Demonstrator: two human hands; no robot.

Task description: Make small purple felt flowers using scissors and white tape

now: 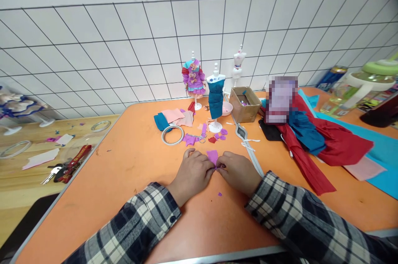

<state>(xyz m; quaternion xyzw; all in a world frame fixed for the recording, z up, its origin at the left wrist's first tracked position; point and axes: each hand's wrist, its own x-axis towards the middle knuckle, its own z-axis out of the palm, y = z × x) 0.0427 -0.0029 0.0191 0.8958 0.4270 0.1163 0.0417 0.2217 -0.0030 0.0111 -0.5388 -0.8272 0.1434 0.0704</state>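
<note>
A small piece of purple crepe paper lies between my hands over the orange table. My left hand pinches its near left edge with thumb and forefinger. On the other side, my right hand has its fingers closed on the same paper. A tiny purple scrap rests on the table nearer to me. Just beyond my hands are scissors, purple paper cutouts and a roll of tape. Behind these, a mini dress form stands wrapped in teal paper.
Another dress form wears a purple ruffled outfit; a white one stands behind a cardboard box. To the right are a propped phone, red paper and a jug. Keys lie on the left wooden table.
</note>
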